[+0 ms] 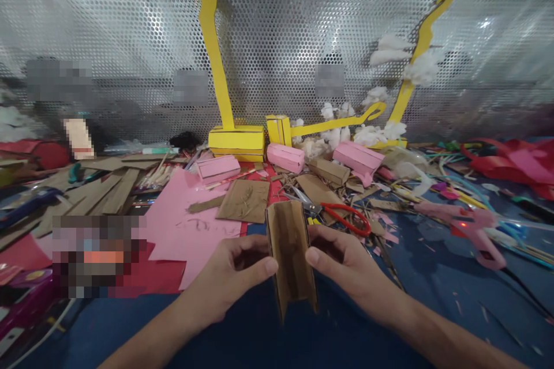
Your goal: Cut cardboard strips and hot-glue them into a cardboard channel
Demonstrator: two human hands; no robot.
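Note:
Between my two hands is a folded brown cardboard trough, tilted with its open channel facing me. My left hand pinches its left wall, thumb in front and fingers behind. On the right wall, my right hand grips in the same way. Just beyond the trough lie scissors with red-orange handles and a flat square of brown cardboard with dried glue marks. A pink sheet of paper with pen marks spreads to the left.
Pink covered boxes and a yellow stand with a tall wavy strip stand behind. A pink glue gun, its light red, lies right. Cardboard strips pile up left. A perforated metal panel closes the back.

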